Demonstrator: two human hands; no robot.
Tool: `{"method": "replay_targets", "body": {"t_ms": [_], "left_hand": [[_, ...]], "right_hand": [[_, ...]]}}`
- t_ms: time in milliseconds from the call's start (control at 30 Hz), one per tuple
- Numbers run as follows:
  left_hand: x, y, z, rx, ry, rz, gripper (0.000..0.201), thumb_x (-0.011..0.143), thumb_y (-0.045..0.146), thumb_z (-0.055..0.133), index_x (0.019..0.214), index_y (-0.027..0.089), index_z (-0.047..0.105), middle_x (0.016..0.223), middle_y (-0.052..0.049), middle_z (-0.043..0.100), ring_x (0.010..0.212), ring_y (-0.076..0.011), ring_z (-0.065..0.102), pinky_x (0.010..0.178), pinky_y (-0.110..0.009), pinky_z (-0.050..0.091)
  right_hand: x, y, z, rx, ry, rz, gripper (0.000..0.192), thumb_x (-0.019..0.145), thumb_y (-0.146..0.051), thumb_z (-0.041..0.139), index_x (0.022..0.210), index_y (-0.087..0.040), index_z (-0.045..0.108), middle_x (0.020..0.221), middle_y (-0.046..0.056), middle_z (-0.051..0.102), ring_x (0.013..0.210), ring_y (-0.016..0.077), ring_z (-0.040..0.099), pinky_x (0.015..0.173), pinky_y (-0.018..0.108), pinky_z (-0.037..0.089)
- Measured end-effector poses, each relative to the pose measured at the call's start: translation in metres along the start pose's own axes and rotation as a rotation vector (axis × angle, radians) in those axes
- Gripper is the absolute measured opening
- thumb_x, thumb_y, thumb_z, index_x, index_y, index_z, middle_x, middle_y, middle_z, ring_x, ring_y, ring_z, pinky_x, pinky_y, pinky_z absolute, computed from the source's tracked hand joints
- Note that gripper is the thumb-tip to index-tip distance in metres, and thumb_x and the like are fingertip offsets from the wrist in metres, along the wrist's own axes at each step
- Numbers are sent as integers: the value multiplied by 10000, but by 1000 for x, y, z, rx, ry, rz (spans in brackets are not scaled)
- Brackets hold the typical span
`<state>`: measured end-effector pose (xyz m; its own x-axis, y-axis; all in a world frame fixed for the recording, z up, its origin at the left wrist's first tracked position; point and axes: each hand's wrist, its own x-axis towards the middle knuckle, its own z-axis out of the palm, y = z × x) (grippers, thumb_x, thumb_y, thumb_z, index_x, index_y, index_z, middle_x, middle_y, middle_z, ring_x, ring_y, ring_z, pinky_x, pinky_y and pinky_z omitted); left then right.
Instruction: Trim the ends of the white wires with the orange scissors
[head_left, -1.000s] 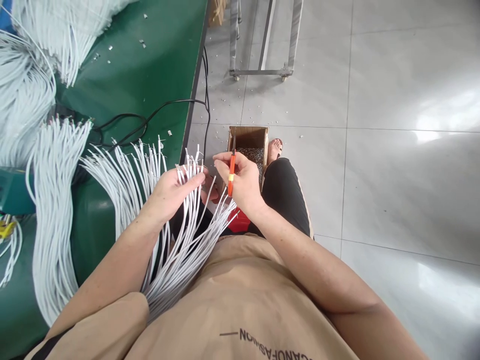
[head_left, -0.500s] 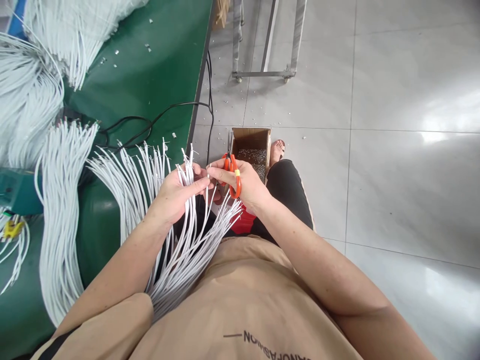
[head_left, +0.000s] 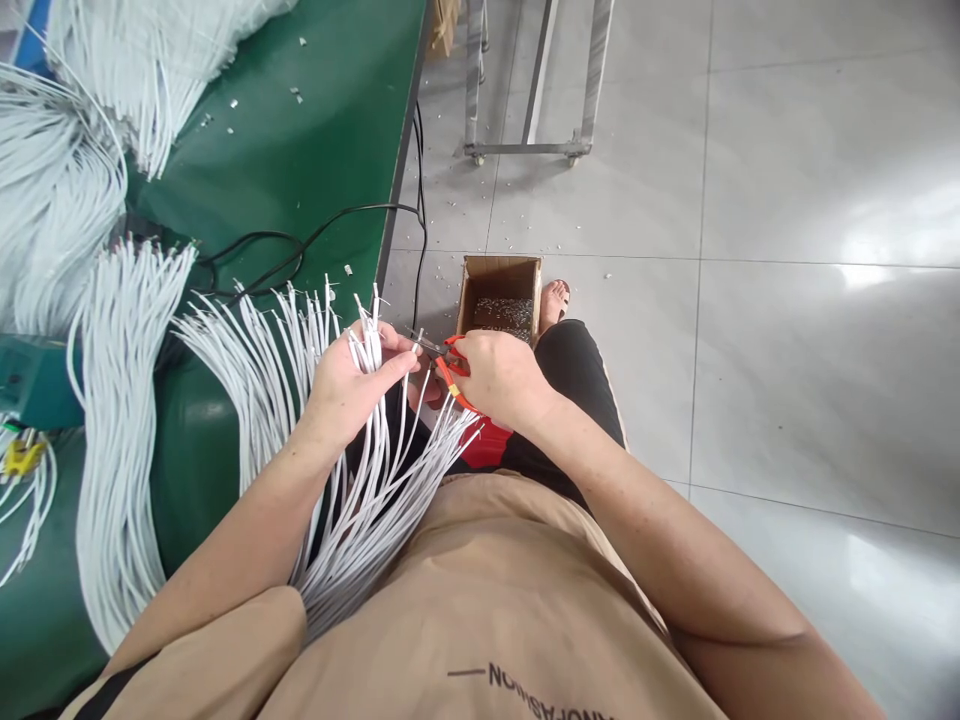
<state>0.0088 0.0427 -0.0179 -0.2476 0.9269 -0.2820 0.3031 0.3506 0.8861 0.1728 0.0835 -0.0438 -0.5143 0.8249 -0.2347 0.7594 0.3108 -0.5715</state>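
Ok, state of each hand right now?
Left hand: closed, holding several white cables.
Right hand: closed, holding orange-handled scissors, blades toward the left hand.

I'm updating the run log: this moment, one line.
left hand: gripping thin white cables; right hand: holding orange-handled metal scissors near one cable tip; grey tiled floor: brown cardboard box

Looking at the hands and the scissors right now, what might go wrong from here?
1. The blades of the orange-handled scissors, held in the right-hand grip, sit very close to the left-hand grip, so a slip might nick a finger.
2. Several white cables are bunched together there; a neighbouring one could get snipped by mistake.
3. Small pale bits lie on the floor outside the cardboard box, so a cut piece might miss it.
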Motion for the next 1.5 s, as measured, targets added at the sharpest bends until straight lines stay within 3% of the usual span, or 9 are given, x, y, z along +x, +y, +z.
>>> {"method": "replay_targets", "body": {"t_ms": [300,500,767,1067,1167,1267,1367,1500], "left_hand": [[-2,1,1,110,30,19,197,673,245,689,770,217,520,802,5,653,786,-176,661,783,-308,515],[-1,3,2,112,-11,26,185,700,214,626,733,225,444,778,1,659,765,-172,666,812,-328,513],[0,1,0,13,-125,-4,197,720,234,630,752,223,436,775,-9,649,724,-156,637,698,-296,516],[-2,1,3,68,-41,-17,185,700,220,642,759,215,466,767,-14,677,742,-173,676,744,-321,542],[-2,3,4,57,-41,-29,211,698,216,650,748,215,445,774,-15,696,717,-171,679,728,-319,545],[-3,4,5,62,-45,-29,204,707,209,649,764,216,453,780,-6,702,720,-168,683,737,-312,542],[-5,5,6,106,-47,-10,206,706,210,657,761,217,458,741,15,686,732,-166,683,751,-302,529],[-5,4,5,177,-56,2,224,705,246,668,767,220,454,746,22,680,724,-164,669,749,-304,506]], "right_hand": [[-5,-7,-6,-76,-82,37,238,867,-326,503,763,-167,646,819,97,669,717,211,622,553,294,363],[-8,-4,1,-68,-36,21,219,857,-323,517,779,-164,645,801,74,662,720,197,621,552,285,354],[-10,-5,0,-27,-38,56,223,854,-321,515,757,-167,643,792,67,668,709,186,612,536,281,324],[-9,0,11,10,20,45,272,851,-357,494,738,-160,643,785,78,661,691,178,595,534,274,317],[-7,6,14,236,73,66,254,805,-368,557,681,-157,624,749,63,646,672,160,574,546,259,350],[-4,8,14,770,108,118,209,791,-357,579,806,-161,650,716,30,646,605,126,569,548,241,402],[-3,4,12,1209,43,124,240,771,-363,617,917,-174,648,716,19,657,528,116,576,503,240,425],[-2,-1,11,1320,24,136,204,704,-343,698,815,-180,645,673,11,640,486,114,563,468,244,419]]}}
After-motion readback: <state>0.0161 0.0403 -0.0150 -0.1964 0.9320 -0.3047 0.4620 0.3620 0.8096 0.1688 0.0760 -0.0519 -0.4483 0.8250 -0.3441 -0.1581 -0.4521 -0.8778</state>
